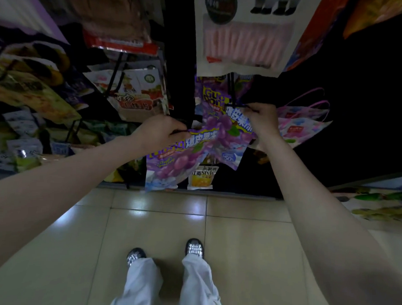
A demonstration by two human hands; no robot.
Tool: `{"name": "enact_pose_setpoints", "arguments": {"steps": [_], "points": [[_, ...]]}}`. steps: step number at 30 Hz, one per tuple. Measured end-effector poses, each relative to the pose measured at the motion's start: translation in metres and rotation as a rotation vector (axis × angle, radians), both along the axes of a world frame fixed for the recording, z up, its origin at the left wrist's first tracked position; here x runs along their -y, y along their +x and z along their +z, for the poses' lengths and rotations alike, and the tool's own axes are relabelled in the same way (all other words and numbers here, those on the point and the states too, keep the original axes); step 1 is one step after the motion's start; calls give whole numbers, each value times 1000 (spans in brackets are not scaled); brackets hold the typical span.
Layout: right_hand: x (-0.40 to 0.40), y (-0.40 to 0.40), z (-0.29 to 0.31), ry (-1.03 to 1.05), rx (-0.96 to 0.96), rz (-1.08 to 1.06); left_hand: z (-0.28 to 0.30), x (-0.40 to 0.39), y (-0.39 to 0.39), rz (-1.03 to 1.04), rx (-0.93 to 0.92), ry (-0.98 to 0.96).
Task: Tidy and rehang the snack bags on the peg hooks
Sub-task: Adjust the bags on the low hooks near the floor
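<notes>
head view shows us mid-rehang: our left hand grips the top of one purple bag, our right hand pinches another bag at the black peg. next, we think, the hole must meet the peg tip.

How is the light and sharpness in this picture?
Head view: dim overall; ceiling lights glare on the floor tiles; wide-angle lens bends the edges; the pink packet above is blurred; the purple grape bags between both hands read clearly.
</notes>
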State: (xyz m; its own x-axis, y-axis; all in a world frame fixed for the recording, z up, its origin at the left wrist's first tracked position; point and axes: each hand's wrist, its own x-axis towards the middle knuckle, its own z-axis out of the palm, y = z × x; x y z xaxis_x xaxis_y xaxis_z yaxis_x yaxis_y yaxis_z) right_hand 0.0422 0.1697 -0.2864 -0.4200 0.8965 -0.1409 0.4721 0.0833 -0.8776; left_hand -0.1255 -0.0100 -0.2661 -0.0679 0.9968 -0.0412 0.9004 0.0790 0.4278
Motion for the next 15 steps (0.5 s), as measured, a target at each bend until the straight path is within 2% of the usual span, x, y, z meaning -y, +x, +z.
{"name": "enact_pose_setpoints", "arguments": {"steps": [4,8,10,11,13,15], "points": [[-3,-5,-3,69,62,-15,-1,0,-3,2,-47,37],[-9,-15,12,282,315,52,-5,-5,-7,-24,-101,95],[-3,-12,14,416,429,17,-5,-11,-4,-50,-114,105],[5,-5,11,488,428,-30,-4,-15,-1,-65,-104,98],[29,11,1,573,244,-73,1,-24,6,-98,-69,74],[48,18,-11,376,44,84,6,-36,14,-125,-34,59]]}}
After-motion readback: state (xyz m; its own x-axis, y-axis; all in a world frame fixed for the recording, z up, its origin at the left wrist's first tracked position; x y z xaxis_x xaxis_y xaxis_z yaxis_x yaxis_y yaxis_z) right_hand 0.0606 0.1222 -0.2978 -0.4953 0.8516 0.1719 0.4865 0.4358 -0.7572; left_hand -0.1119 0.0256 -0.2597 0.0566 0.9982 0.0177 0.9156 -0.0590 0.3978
